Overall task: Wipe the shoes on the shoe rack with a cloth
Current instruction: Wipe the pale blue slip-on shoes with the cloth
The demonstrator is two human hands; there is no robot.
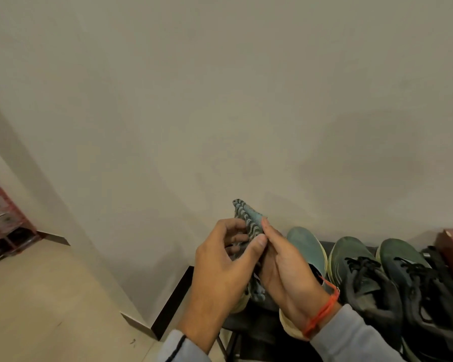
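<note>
Hands fold cloth [249, 226] above shoe rack [254, 327], left hand [220, 273] and right hand [285, 267] both pinching it.
Soft and light, it likely bunches easily; gripping its folded middle suits wiping the teal shoe [306, 246] just right.

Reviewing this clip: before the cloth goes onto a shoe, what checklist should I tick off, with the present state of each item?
1. Cloth in hand: ok, left hand and right hand both pinch it.
2. Cloth folded into a pad: ok, bunched between the fingers.
3. Shoes within reach: ok, teal shoe just behind the hands, dark shoes beside it.
4. Cloth touching a shoe: not ok, held above.
5. Cloth damp: cannot tell.
</note>
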